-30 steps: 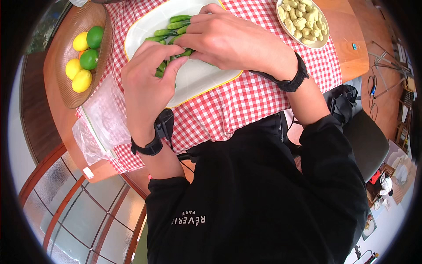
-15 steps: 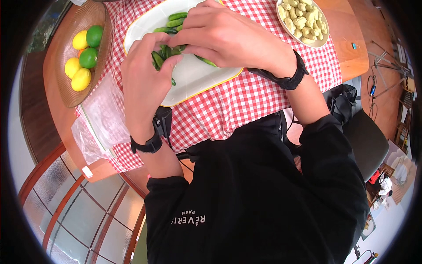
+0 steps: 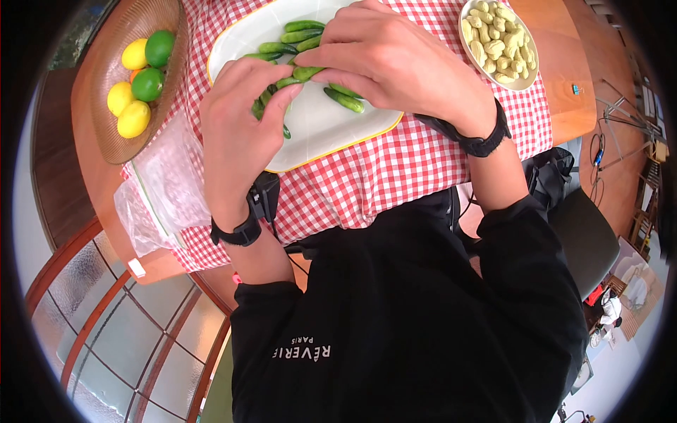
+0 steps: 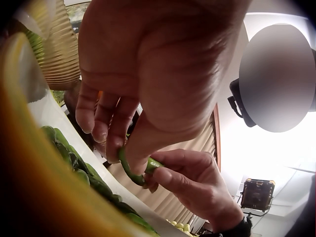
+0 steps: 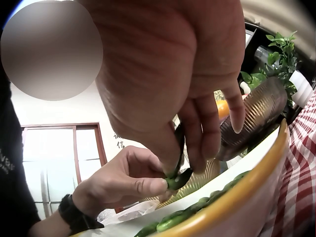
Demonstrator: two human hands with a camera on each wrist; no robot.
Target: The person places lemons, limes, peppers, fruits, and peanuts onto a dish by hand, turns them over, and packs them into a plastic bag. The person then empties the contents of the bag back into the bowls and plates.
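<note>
My left hand point(image 3: 243, 127) and right hand point(image 3: 405, 67) meet over a white plate point(image 3: 317, 141) with a yellow rim. Between their fingertips they hold a slim green pepper point(image 3: 305, 72), each hand pinching it with thumb and fingers. In the left wrist view the pepper point(image 4: 129, 170) looks glossy and curved. More green peppers point(image 3: 303, 26) lie in a row on the plate, partly hidden by the hands. Another pepper point(image 3: 344, 100) lies below my right hand, close beside a second one.
To the left, a ribbed amber dish point(image 3: 106, 134) holds lemons point(image 3: 133, 120) and limes point(image 3: 148, 84). A clear plastic bag point(image 3: 166, 183) lies below it on the checked tablecloth point(image 3: 338, 187). At right stands a bowl of peanuts point(image 3: 497, 42).
My fingertips have drawn slightly apart, and a green pepper now shows between them. My right hand has moved a little right, uncovering more of the peppers below it. The head view has shifted slightly.
</note>
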